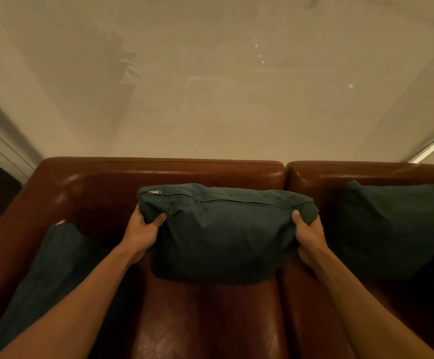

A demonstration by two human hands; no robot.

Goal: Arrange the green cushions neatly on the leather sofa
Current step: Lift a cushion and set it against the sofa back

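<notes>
Left hand (pixel 143 229) and right hand (pixel 310 233) grip the middle cushion (pixel 223 234), lengthwise along the sofa (pixel 158 172), zipper up.

No legible text, label, brand, number or sign found on any surface in view, cushions and sofa included.

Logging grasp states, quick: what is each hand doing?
Left hand: closed on the middle cushion.
Right hand: closed on the same cushion.
</notes>
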